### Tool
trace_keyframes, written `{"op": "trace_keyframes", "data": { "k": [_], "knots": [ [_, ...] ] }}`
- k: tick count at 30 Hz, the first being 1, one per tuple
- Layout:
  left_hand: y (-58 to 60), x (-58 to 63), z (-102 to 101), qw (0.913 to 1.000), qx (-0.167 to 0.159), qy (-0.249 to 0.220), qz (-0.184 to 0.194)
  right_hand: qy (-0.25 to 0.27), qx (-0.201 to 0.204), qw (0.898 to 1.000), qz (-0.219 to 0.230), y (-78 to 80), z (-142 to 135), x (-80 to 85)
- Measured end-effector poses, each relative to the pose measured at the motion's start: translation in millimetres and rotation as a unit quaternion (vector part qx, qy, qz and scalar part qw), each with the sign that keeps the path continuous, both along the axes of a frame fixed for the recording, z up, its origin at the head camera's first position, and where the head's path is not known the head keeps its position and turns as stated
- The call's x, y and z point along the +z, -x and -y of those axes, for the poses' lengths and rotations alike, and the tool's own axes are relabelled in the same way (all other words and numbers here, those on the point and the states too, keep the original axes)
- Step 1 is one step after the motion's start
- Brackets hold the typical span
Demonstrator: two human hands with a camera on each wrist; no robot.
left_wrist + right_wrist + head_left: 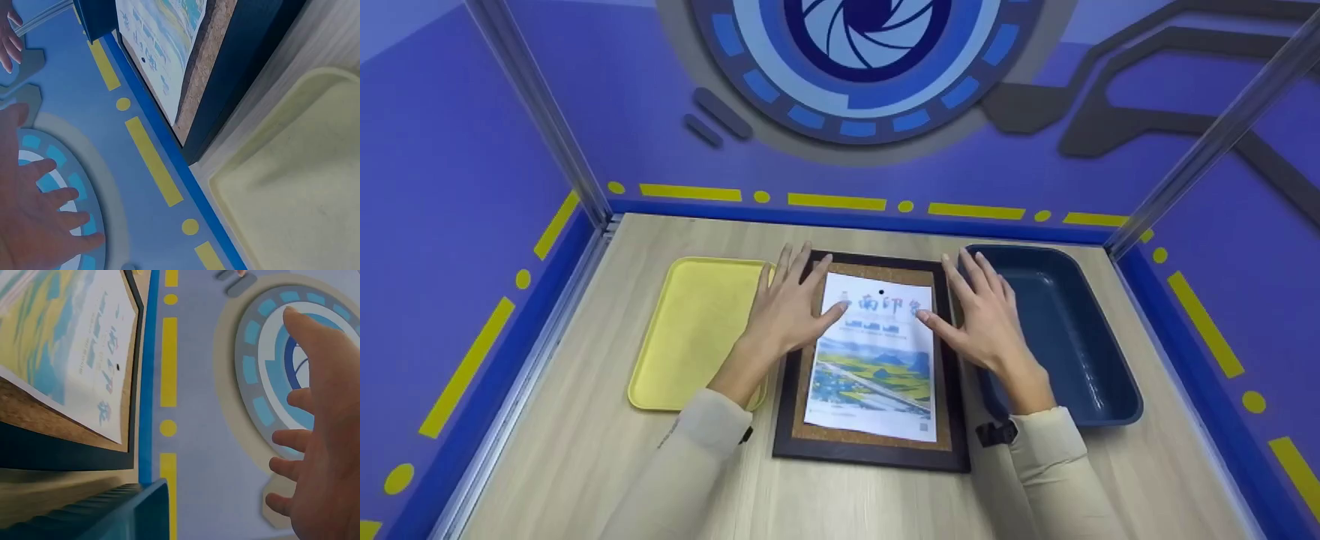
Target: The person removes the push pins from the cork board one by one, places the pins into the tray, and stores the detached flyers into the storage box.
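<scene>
Person at the table point(840, 506), both hands up over a black-framed cork board point(871, 455). Printed sheet point(874, 367) lies on the cork, landscape picture at the near end, lettering and a small black dot at the far end. Left hand point(791, 307): released, fingers spread, holding nothing. From the head view it overlaps the board's left edge, thumb reaching across the sheet's upper left corner; the left wrist view shows it apart from the board. Right hand point(988, 319): also released, fingers spread, nothing in it, over the board's right side, thumb toward the sheet's right edge; the right wrist view shows it apart too. So board and sheet lie below and between the two hands. Yellow tray point(690, 337) just left of the board, dark blue bin point(1065, 322) just right, partly under the right hand in view.
</scene>
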State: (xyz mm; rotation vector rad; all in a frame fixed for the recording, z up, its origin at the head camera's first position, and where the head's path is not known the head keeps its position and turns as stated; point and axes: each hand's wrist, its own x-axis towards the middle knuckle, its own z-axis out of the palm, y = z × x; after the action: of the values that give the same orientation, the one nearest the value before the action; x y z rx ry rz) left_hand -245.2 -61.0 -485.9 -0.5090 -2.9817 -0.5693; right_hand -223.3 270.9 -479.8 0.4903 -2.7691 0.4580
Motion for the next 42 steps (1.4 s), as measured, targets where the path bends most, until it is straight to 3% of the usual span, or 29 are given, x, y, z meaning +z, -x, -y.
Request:
{"op": "trace_keyframes", "data": {
  "k": [6,13,21,29,36,42],
  "knots": [
    [7.9,-9.6,-7.4,0.9987,-0.024,-0.041,-0.016,0.047,0.038,0.998,-0.01,-8.1,6.1,-17.2],
    [20.7,-36.6,-26.5,0.9903,-0.028,-0.13,-0.04,0.062,0.058,0.996,0.025,-25.4,23.6,-61.4],
    [40.1,-65.3,-62.5,0.9852,-0.042,-0.163,0.031,0.005,0.052,0.998,0.038,-46.8,44.5,-111.5],
    [58.8,-80.7,-77.1,0.9821,-0.03,-0.172,0.071,-0.051,0.061,0.993,0.093,-49.5,55.5,-118.3],
    [73.0,-90.8,-85.3,0.9763,-0.034,-0.194,0.089,-0.051,0.058,0.99,0.12,-49.0,54.8,-120.6],
    [76.5,-100.5,-90.5,0.9719,-0.026,-0.21,0.103,-0.063,0.06,0.986,0.145,-49.1,57.6,-119.6]
  ]
}}
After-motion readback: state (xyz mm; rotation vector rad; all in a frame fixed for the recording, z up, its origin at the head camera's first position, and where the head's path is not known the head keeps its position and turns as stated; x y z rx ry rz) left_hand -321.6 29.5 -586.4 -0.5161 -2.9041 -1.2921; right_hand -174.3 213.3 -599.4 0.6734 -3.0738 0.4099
